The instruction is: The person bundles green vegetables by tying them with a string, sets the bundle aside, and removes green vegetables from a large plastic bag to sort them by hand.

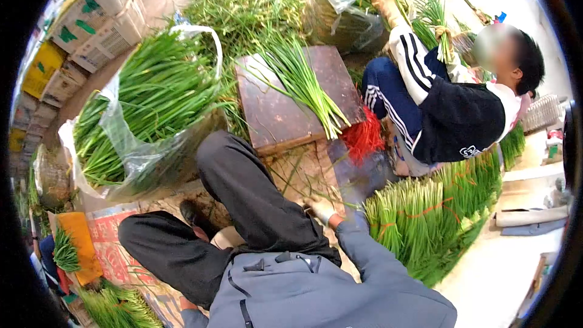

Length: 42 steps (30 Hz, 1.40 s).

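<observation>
My right hand, in a pale glove, is beside my right knee, low over the cardboard on the floor. It is blurred and its fingers do not show clearly. Of my left hand only a bit near the wrist shows beside my left thigh; its fingers are hidden. A loose bunch of garlic chives lies across a dark wooden board before my knees, pale stalk ends towards me. Red ties hang at the board's right corner.
A plastic bag of chives stands at left, with a heap of loose greens behind. Tied bundles stand at right. A co-worker sits there, holding a bunch. Stacked crates line the far left.
</observation>
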{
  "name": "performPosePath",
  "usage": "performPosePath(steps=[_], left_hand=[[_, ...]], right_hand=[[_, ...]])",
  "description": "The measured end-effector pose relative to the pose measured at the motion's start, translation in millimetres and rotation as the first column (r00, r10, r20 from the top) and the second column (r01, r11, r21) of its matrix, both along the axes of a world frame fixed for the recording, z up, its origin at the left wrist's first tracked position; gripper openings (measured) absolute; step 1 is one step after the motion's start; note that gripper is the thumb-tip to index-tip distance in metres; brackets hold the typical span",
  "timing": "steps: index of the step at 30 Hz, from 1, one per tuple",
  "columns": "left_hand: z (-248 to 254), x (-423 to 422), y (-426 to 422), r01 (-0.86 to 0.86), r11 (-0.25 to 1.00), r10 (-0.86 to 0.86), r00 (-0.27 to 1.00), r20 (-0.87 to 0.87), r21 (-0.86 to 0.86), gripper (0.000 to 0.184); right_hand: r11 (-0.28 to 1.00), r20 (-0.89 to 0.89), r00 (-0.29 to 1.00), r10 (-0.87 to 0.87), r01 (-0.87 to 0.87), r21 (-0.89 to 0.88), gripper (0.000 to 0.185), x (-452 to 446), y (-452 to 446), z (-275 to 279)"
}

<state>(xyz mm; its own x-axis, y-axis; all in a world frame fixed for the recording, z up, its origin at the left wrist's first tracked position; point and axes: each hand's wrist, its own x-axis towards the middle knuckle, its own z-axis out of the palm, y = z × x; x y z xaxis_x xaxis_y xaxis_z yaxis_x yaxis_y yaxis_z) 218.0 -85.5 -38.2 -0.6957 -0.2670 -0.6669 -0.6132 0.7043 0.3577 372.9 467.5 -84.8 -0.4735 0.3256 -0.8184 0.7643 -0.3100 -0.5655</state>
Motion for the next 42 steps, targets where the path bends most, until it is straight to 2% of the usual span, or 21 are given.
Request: performPosePath(steps=[6, 8, 10, 16, 18, 20, 22, 23, 25, 27, 28, 29, 30, 31, 33, 34, 36, 37, 40, 41, 42], left_hand=[[2.0, -33.5, 29.9, 0.042, 0.998, -0.04, 0.997, -0.072, 0.038, 0.057], [2.0, -42.9, 38.5, 0.043, 0.998, -0.039, 0.996, -0.082, 0.047, 0.058], [3.2, -46.0, 42.8, 0.051, 0.998, -0.048, 0.996, -0.072, 0.039, 0.058], [-10.9, -67.5, 26.2, 0.163, 0.982, -0.169, 0.984, -0.06, -0.092, 0.06], [-7.7, -93.3, -1.8, 0.259, 0.922, -0.337, 0.902, -0.269, -0.289, 0.06], [22.2, -137.4, -14.9, 0.084, 0.971, -0.202, 0.794, -0.573, -0.226, 0.057], [97.6, -192.2, 10.1, -0.079, 0.98, 0.192, 0.619, -0.761, 0.183, 0.055], [138.6, -216.8, 32.6, -0.086, 0.901, 0.416, 0.451, -0.79, 0.426, 0.054], [172.9, -268.6, 29.7, 0.034, 0.707, 0.692, 0.173, -0.701, 0.706, 0.054], [202.3, -306.8, 30.8, 0.125, 0.885, 0.44, 0.087, -0.894, 0.448, 0.063], [222.4, -324.0, 47.0, 0.076, 0.914, 0.388, 0.112, -0.915, 0.398, 0.07], [233.3, -340.9, 57.0, -0.086, 0.985, 0.167, 0.204, -0.965, 0.152, 0.083], [241.5, -355.1, 62.7, -0.216, 0.969, -0.042, 0.328, -0.944, -0.118, 0.096], [235.5, -372.8, 62.9, 0.026, 0.995, 0.073, 0.453, -0.889, 0.095, 0.101], [237.3, -377.8, 74.9, 0.139, 0.988, -0.127, 0.515, -0.848, -0.063, 0.101], [248.1, -365.4, 94.4, 0.004, 0.9, -0.386, 0.473, -0.792, -0.436, 0.097], [255.4, -362.1, 104.2, 0.049, 0.852, -0.492, 0.415, -0.765, -0.521, 0.057], [245.1, -372.6, 96.3, 0.09, 0.893, -0.439, 0.399, -0.805, -0.442, 0.043], [221.0, -388.2, 73.2, 0.117, 0.993, -0.043, 0.261, -0.964, -0.013, 0.021], [197.9, -403.9, 63.9, 0.425, 0.709, 0.509, 0.246, -0.825, 0.563, 0.025], [217.2, -389.8, 61.9, 0.291, 0.559, 0.713, 0.309, -0.629, 0.777, 0.026]], right_hand=[[0.849, -0.323, 0.823, -0.468, 0.318, -0.421, 0.072, -147.9, 51.4, 53.8], [0.774, -0.292, 0.717, -0.633, 0.571, -0.275, 0.074, -213.3, 61.9, 30.8], [0.918, -0.26, 0.885, -0.386, 0.395, -0.018, 0.065, -236.6, 84.2, -57.1], [0.771, -0.266, 0.724, -0.636, 0.586, -0.25, 0.05, -299.4, 66.4, 14.5], [0.808, -0.25, 0.769, -0.589, 0.559, -0.184, 0.057, -317.1, 57.6, 51.0], [0.816, -0.223, 0.792, -0.568, 0.505, -0.282, 0.06, -330.7, 55.9, 64.6], [0.881, -0.196, 0.883, -0.427, 0.358, -0.308, 0.064, -330.2, 59.3, 82.7], [0.998, -0.21, 0.977, -0.045, 0.034, -0.059, 0.061, -326.7, 62.4, 97.9], [0.722, -0.087, 0.753, 0.653, -0.583, 0.374, 0.061, -321.1, 100.1, 83.4], [0.525, -0.001, 0.599, 0.801, -0.701, 0.484, 0.059, -342.3, 101.7, 112.8], [0.652, -0.019, 0.728, 0.685, -0.601, 0.463, 0.055, -342.6, 82.3, 174.8], [0.933, -0.249, 0.901, 0.355, -0.324, 0.158, 0.045, -351.5, 78.6, 183.4], [0.937, -0.336, 0.875, 0.349, -0.326, 0.125, 0.039, -361.9, 82.1, 203.8], [0.955, -0.405, 0.866, 0.294, -0.284, 0.088, 0.041, -375.3, 75.7, 215.1], [0.968, -0.402, 0.88, 0.252, -0.234, 0.096, 0.048, -401.9, 51.2, 238.1], [0.947, -0.438, 0.84, 0.319, -0.303, 0.108, 0.058, -418.3, 48.7, 226.5], [0.823, -0.282, 0.818, 0.501, -0.351, 0.446, 0.067, -440.6, 28.5, 212.1], [0.699, -0.152, 0.814, 0.56, -0.366, 0.614, 0.072, -443.9, 16.3, 225.0], [0.939, -0.462, 0.839, 0.288, -0.152, 0.31, 0.08, -476.8, 25.4, 171.1], [0.923, -0.345, 0.885, 0.313, -0.199, 0.328, 0.078, -488.6, 35.8, 153.9], [0.875, -0.39, 0.845, 0.366, -0.171, 0.452, 0.074, -490.2, 29.2, 154.0]])
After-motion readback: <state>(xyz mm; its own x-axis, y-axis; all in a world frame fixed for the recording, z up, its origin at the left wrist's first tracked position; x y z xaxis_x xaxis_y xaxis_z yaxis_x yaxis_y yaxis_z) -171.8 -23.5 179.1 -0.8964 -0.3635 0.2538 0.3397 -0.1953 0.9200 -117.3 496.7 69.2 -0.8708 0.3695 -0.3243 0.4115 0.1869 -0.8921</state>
